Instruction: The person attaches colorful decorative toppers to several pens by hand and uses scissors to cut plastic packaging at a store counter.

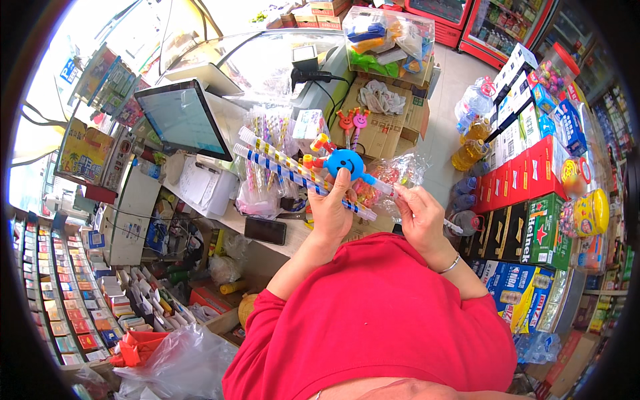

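Observation:
My left hand (331, 212) is closed around clear plastic tubes with spiral stripes, a blue-striped tube (283, 173) and a yellow-striped tube (273, 151). Its thumb presses on a blue smiley toy (345, 164) with a round head and red and yellow knobs. From the toy a pale stick (383, 187) runs to the right, where the fingers of my right hand (421, 217) pinch its end. A thin white tip (453, 227) shows past the right hand. Below the toy lies clear wrapping (400, 168) with reddish pieces, partly hidden by my hands.
More striped tubes in a bag (267, 133) stand on the counter beside a black phone (265, 231) and a monitor (183, 119). Red and pink smiley toys (353, 122) lie on cardboard (377, 133). Stacked drink cartons (517, 175) and oil bottles (470, 155) line the right.

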Demonstrator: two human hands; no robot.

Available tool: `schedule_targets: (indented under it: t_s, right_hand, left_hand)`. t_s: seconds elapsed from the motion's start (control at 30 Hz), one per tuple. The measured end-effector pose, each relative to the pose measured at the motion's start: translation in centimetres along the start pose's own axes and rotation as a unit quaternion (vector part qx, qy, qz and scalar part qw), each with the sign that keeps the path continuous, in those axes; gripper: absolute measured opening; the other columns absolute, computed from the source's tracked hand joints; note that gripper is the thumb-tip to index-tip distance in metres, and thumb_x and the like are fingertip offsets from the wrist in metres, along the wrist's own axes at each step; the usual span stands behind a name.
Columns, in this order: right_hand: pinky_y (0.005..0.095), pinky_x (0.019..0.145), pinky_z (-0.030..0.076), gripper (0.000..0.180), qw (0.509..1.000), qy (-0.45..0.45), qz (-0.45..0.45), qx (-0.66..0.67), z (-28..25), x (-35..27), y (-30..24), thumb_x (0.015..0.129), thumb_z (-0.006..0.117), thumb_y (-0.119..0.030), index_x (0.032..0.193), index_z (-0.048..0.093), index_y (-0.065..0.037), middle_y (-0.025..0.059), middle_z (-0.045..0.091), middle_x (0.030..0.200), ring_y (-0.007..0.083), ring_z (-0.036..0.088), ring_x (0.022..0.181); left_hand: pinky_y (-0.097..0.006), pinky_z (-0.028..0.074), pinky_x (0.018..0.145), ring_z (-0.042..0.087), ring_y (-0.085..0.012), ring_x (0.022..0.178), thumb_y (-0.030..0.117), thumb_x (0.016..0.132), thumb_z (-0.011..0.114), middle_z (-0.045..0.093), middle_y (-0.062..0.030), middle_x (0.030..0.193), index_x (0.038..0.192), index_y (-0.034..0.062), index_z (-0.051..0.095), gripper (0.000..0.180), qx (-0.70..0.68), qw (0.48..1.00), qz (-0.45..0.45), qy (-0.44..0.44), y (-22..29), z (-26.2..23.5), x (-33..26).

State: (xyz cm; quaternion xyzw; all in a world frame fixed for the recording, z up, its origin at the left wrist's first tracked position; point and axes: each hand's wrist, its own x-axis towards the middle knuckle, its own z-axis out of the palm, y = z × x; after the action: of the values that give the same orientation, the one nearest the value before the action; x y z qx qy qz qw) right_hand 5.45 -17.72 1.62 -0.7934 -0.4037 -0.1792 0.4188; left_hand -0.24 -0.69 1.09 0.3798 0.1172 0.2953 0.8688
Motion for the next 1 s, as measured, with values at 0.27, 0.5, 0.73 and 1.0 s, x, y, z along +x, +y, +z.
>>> schedule_targets:
  t_s: [0.27,0.5,0.73,1.0]
  right_hand:
    - [0.0315,0.055,0.046,0.02,0.982,-0.046,0.104,0.149,0.1,-0.1,-0.3,0.083,0.062,-0.002,0.103,0.063,-0.003,0.0105,0.061,0.074,0.0222,0.058,0.061]
    - [0.023,0.051,0.039,0.007,0.789,-0.224,0.392,0.416,-0.8,0.2,0.7,0.088,0.06,-0.006,0.091,0.058,0.0,0.0004,0.057,0.063,0.0049,0.048,0.057]
    - [0.0237,0.052,0.042,0.014,0.849,-0.182,0.295,0.399,1.0,-1.5,1.2,0.088,0.06,-0.005,0.086,0.046,-0.006,-0.0022,0.047,0.07,0.0052,0.048,0.061]
    - [0.0287,0.06,0.042,0.009,0.943,-0.122,0.181,0.251,1.1,-0.9,1.3,0.091,0.058,-0.013,0.094,0.059,-0.005,0.0052,0.05,0.079,0.0138,0.052,0.068]
  left_hand:
    - [-0.021,0.037,0.048,0.062,-0.0124,0.077,0.013,0.089,0.063,0.064,-0.0044,0.093,0.107,0.008,0.054,0.021,0.022,0.998,0.001,-0.054,0.6,0.1,0.3]
    - [-0.022,0.04,0.048,0.065,-0.0161,0.081,0.014,0.088,0.063,0.064,-0.0079,0.095,0.109,0.0051,0.053,0.025,0.066,0.995,-0.026,-0.065,0.0,-1.4,0.8]
    - [-0.021,0.039,0.047,0.056,-0.0106,0.061,0.006,0.088,0.06,0.062,-0.0082,0.089,0.106,0.0047,0.052,0.02,0.075,0.995,-0.052,-0.049,-0.2,-1.0,0.5]
    - [-0.021,0.042,0.046,0.052,-0.0079,0.056,-0.002,0.086,0.06,0.057,-0.0024,0.081,0.107,0.0037,0.048,0.025,0.072,0.997,-0.006,-0.03,0.4,0.2,-0.2]
